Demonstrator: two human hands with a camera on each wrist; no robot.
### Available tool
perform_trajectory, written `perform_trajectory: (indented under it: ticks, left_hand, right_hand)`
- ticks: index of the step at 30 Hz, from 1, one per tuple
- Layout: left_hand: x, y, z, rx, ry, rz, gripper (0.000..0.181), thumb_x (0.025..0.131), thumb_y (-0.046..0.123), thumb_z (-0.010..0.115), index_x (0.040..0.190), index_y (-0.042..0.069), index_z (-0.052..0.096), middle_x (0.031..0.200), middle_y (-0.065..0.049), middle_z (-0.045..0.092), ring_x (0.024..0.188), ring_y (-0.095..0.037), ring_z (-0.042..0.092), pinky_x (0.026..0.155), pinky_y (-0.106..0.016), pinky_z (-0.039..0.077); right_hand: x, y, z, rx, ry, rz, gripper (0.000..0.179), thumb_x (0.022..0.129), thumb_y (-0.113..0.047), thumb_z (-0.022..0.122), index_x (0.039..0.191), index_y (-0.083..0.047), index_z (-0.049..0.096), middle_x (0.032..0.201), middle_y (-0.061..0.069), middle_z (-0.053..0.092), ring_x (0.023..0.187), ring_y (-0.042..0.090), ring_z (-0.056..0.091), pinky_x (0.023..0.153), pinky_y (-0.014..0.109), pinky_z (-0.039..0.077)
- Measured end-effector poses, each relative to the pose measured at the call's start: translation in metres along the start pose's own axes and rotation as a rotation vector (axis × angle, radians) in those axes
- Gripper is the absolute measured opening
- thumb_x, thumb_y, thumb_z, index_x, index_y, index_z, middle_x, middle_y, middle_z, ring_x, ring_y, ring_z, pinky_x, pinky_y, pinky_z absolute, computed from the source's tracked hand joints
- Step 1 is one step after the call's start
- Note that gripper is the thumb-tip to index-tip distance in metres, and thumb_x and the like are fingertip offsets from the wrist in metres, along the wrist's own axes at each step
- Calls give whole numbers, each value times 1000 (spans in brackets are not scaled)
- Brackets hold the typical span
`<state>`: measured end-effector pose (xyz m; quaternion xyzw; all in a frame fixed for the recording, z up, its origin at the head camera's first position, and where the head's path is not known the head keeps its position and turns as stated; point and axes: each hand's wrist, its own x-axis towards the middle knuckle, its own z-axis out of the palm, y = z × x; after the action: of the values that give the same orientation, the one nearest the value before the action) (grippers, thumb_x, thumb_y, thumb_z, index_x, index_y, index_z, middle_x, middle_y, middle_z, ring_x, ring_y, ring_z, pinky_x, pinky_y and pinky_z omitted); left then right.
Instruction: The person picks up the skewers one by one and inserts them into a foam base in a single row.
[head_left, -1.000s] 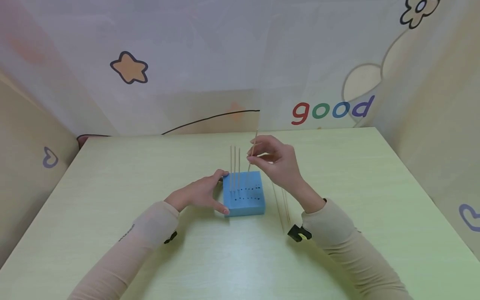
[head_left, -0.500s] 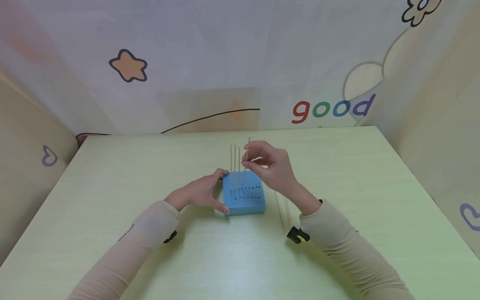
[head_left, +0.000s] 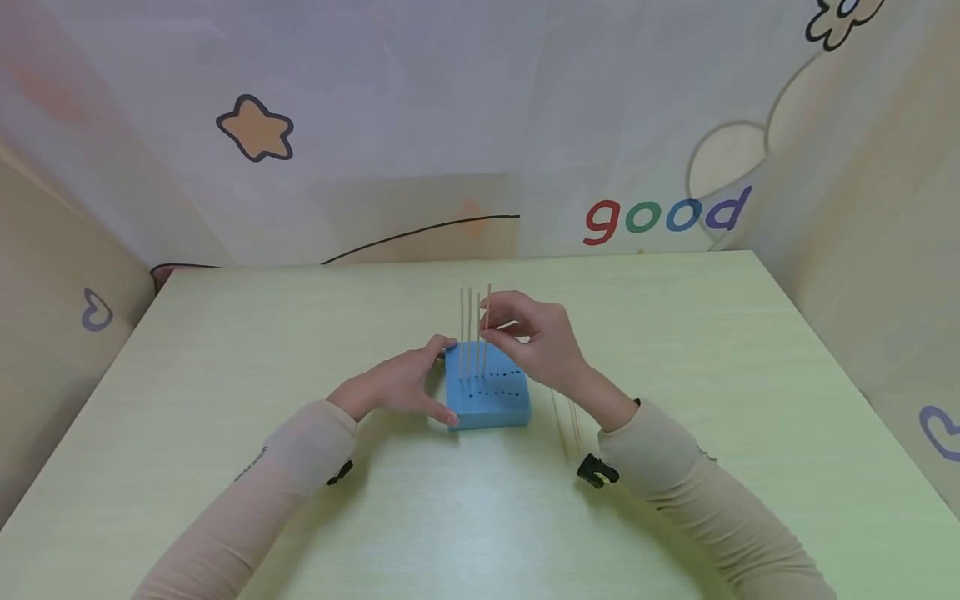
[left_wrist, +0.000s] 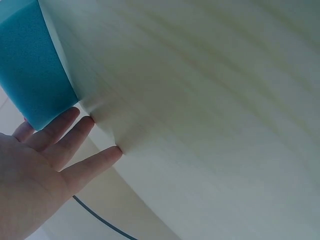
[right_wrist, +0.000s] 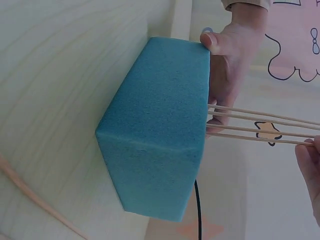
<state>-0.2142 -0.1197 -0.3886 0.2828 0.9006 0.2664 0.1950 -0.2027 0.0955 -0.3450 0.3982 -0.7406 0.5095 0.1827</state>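
A blue foam block (head_left: 491, 408) with rows of small dark holes in its top lies on the table. Three thin wooden sticks (head_left: 469, 321) stand upright along its left part. My left hand (head_left: 401, 383) holds the block at its left side, thumb at the front corner and a finger at the back corner. With thumb and fingers, my right hand (head_left: 546, 340) pinches a fourth wooden stick (head_left: 485, 360), nearly upright just right of the others. Its lower end meets the block's top at the back row of holes, also visible in the right wrist view beside the block (right_wrist: 160, 90).
Several loose sticks (head_left: 558, 425) lie on the table (head_left: 450, 517) right of the block, partly under my right forearm. A printed cloth (head_left: 420, 125) hangs behind the table's far edge. Black clips (head_left: 597, 471) show at both sleeves.
My right hand has moved left and slightly down with its stick, which has turned more upright and now stands beside the other three. The left hand stays on the block.
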Motion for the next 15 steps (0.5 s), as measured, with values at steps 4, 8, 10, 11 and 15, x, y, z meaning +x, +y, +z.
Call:
perform_trajectory:
  ticks: [4,8,10,11,15]
  left_hand:
    - [1,0,0,-5,-4,2,103,64,43,80,138,6,18,139,-18,36,126,-29,35,103,-42,28]
    - [1,1,1,-6,-4,2,103,65,42,80,138,6,18,139,-18,36,126,-30,35,103,-42,28]
    - [1,1,1,-1,-2,-1,103,64,42,80,138,5,18,139,-19,36,126,-30,35,102,-42,29]
    - [1,1,1,1,-3,-4,104,64,42,80,138,5,18,139,-19,36,127,-30,35,103,-42,28]
    - [1,1,1,3,-6,-12,105,64,44,80,139,5,17,140,-18,35,127,-30,34,103,-41,28]
  right_hand:
    - [-1,-2,-3,-19,-18,26,33,74,10,68,105,4,57,83,14,66,75,24,65,64,31,53]
    - [-5,-3,-10,-37,-29,77,37,75,7,69,109,3,56,87,14,66,79,23,65,67,34,53]
    - [-7,-2,-16,-47,-28,114,36,75,7,69,109,2,57,88,13,66,79,22,64,68,35,53]
    - [-8,0,-19,-56,-28,134,35,75,6,69,108,2,57,88,12,66,79,22,64,69,35,53]
    - [-15,6,-32,-95,-41,235,33,78,2,69,109,0,58,89,12,66,80,21,64,70,36,53]
